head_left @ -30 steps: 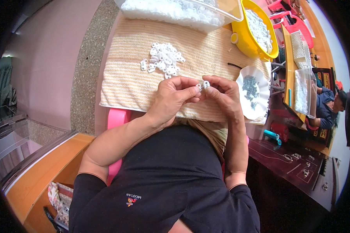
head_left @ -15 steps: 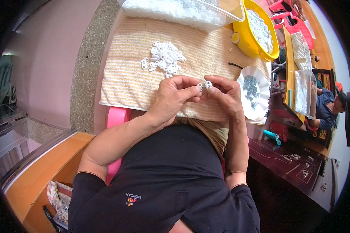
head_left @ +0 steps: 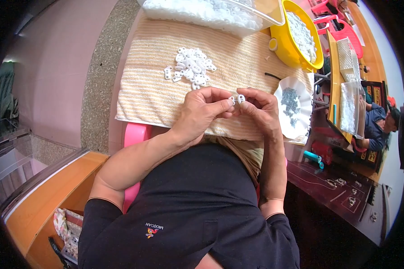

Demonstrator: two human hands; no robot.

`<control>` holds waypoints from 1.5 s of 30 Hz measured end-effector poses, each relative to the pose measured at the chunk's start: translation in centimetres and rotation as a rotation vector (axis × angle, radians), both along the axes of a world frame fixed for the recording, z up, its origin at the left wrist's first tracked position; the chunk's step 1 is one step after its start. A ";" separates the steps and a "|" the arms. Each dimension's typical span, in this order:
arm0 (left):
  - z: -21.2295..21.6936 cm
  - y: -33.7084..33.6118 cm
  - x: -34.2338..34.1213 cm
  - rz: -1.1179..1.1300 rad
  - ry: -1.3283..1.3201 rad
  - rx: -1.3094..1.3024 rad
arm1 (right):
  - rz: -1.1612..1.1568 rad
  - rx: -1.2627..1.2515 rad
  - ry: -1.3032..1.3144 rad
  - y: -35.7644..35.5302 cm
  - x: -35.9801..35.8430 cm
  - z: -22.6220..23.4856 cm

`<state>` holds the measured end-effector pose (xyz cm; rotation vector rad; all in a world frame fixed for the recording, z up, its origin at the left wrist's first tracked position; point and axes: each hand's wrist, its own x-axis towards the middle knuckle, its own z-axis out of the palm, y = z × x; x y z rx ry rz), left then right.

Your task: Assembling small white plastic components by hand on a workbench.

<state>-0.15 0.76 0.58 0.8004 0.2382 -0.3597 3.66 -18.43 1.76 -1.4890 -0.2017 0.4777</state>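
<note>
Both of my hands are raised over the near edge of a striped towel [head_left: 148, 96]. Between thumb and fingers, my left hand [head_left: 201, 110] pinches a small white plastic piece [head_left: 231, 101] with a hole in it. My right hand [head_left: 261, 110] pinches a second, oval white plastic piece [head_left: 241, 98], close beside the first. A narrow gap shows between the two pieces. Beyond my left hand lies a loose heap of similar white pieces [head_left: 194, 65]. Right of my right hand, a white fluted paper dish [head_left: 300, 92] holds many tiny dark parts [head_left: 291, 106].
A clear plastic bin [head_left: 256, 22] full of white pieces stands at the far edge. Beside it is a yellow basin [head_left: 286, 42] with more pieces. A short black strip [head_left: 272, 75] lies near the dish. At far right, another person [head_left: 378, 123] sits by a clear box [head_left: 348, 105].
Hardly anything differs. The white piece in my right hand has turned slightly, and both hands keep their pinch in the same place.
</note>
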 end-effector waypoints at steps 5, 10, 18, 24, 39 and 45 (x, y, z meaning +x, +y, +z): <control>0.1 0.0 0.0 -0.003 -0.012 -0.007 | 0.028 -0.001 0.017 -0.3 0.1 -0.4; -0.1 0.0 0.0 -0.001 -0.006 -0.015 | -0.039 0.020 0.027 0.3 -0.2 -0.1; -0.1 0.0 0.0 0.004 -0.002 0.025 | -0.024 -0.073 -0.082 0.2 0.1 -0.3; 0.0 -0.1 0.0 -0.001 -0.009 0.012 | 0.001 -0.080 -0.115 0.4 0.0 -0.1; 0.0 -0.1 -0.1 0.004 -0.019 0.038 | 0.086 -0.207 -0.241 0.5 0.2 -0.3; -0.1 -0.3 -0.1 0.010 -0.028 0.048 | 0.077 -0.204 -0.192 0.5 0.0 -0.1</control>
